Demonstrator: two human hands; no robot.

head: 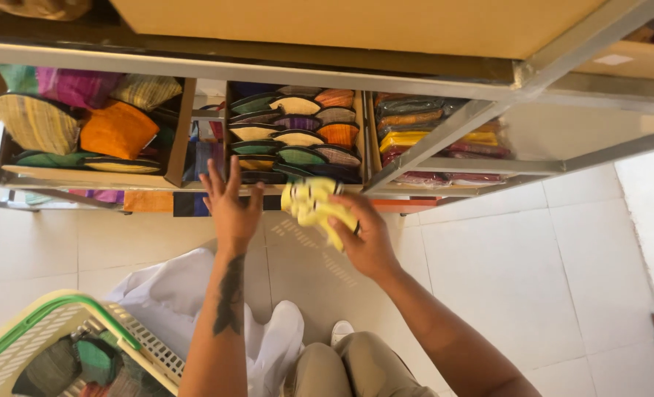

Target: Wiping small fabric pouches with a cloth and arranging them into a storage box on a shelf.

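My right hand (pixel 367 239) grips a pale yellow folded fabric piece (pixel 314 206) just in front of a low shelf. My left hand (pixel 229 206) is open with fingers spread, reaching toward the front edge of a cardboard box (pixel 365 140) that holds several rows of flat, rounded fabric pouches (pixel 297 136) in cream, green, purple and orange. The left forearm carries a dark tattoo.
A second box (pixel 182 129) at the left holds larger orange, striped and purple pouches. Wrapped coloured cloth packs (pixel 422 136) lie on the shelf at right behind a metal frame bar (pixel 444 136). A green-rimmed basket (pixel 62 323) with pouches stands at lower left, white cloth beside it.
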